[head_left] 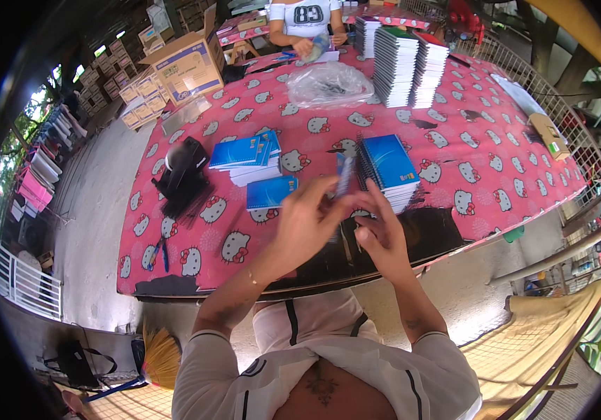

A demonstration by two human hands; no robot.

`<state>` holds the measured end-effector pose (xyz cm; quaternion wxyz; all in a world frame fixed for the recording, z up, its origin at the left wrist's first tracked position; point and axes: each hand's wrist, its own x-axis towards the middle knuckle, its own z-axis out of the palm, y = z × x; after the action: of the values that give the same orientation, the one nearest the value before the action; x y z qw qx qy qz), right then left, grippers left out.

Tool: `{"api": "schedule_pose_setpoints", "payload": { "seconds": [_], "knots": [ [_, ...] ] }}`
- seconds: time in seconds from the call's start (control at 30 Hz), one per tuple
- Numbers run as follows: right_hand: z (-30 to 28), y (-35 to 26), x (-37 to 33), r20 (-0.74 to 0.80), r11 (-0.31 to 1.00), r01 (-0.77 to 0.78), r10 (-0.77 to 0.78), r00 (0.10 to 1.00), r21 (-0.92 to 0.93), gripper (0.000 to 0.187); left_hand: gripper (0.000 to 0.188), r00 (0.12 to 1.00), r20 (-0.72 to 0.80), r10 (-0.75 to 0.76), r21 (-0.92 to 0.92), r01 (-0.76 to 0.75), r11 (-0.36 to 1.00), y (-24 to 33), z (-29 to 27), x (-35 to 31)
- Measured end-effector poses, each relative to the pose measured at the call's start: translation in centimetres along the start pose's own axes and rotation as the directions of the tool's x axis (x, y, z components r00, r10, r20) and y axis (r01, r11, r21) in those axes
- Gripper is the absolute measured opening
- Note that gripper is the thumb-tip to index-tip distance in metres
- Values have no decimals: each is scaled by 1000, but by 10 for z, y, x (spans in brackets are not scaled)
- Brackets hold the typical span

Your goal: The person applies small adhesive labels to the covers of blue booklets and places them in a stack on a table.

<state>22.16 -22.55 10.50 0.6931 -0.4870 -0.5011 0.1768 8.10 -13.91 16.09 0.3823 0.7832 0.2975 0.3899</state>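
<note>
My left hand [304,224] is closed around a small blue spiral notebook [345,176], turned nearly edge-on and blurred. Close beside it, my right hand [384,238] has its fingers curved and apart, near the notebook's lower end; whether it touches the notebook is hard to see. A stack of blue-covered spiral notebooks [389,162] stands just beyond my right hand. Left of my hands lie a looser pile of the same notebooks [244,154] and a further blue notebook [271,192] at its near side.
On the pink patterned table [237,245] are a black holder with black coils [183,175], pliers [162,253], a plastic bag [330,85] and tall notebook stacks [394,66]. An open carton [187,70] stands far left. Another person [305,24] works across the table.
</note>
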Motion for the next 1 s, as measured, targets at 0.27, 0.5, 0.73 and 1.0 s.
{"api": "schedule_pose_setpoints", "payload": {
  "seconds": [0.27,0.5,0.73,1.0],
  "knots": [
    [-83,23,103,-5,973,-79,80,997,-216,51,33,914,153,376,-42,-374,926,-51,72,157],
    [-104,80,112,24,766,-14,39,999,-643,45,28,852,12,524,370,-490,789,-93,106,162],
    [-79,6,86,-64,742,293,-411,909,-603,35,26,864,-153,480,349,-407,844,-121,-40,81],
    [58,50,36,417,985,161,-124,900,-55,30,27,893,3,450,724,-312,615,-211,-150,51]
  ]
}}
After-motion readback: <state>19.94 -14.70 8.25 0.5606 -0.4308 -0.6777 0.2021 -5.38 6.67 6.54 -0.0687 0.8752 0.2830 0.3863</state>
